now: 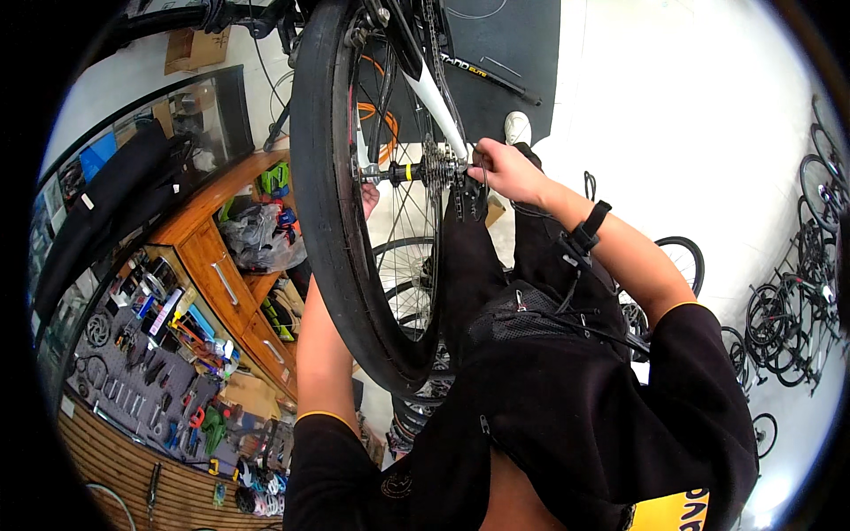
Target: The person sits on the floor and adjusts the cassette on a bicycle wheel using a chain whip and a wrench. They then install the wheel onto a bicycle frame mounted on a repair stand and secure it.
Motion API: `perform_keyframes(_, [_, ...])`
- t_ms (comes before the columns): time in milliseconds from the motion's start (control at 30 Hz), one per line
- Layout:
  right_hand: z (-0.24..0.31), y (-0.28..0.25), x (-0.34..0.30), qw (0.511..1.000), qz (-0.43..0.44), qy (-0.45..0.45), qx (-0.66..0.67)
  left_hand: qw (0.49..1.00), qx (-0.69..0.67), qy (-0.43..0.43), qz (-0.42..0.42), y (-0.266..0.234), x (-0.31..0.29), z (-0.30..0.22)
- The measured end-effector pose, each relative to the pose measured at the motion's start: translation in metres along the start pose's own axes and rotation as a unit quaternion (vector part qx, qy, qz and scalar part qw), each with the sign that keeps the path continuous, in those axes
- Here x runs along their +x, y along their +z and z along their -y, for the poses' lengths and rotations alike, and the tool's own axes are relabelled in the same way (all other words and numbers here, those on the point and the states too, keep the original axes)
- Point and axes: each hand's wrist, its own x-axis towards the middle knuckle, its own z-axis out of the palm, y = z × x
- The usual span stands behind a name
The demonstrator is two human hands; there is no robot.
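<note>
A bicycle's rear wheel (323, 190) with a black tyre stands upright in front of me, left of the middle. Its hub (403, 173) carries a cassette (436, 168), beside the white frame stay (436, 106). On the wheel's right side my right hand (512, 170) is closed, its fingers curled at the rear derailleur (476, 190) next to the axle end; the fingertips are partly hidden. My left hand (369, 198) reaches behind the tyre to the other axle end. Only a few of its fingers show between the spokes, so their grip is unclear.
Left of the wheel is a wooden cabinet (208, 265) with a tool-covered grey board (133, 376). A dark mat (522, 53) lies ahead, with an orange cable (390, 124) near the wheel. Several bicycles (788, 301) stand along the right side.
</note>
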Motion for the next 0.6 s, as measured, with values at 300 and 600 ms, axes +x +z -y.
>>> perform_keyframes(300, [-0.01,0.019,-0.014,0.978,-0.158,-0.138,-0.022,1.0,0.014,0.007,-0.001,-0.002,0.001,0.004])
perform_keyframes(600, [-0.016,0.021,-0.004,0.993,-0.077,-0.06,0.064,0.994,0.031,0.052,-0.087,0.014,-0.005,0.008])
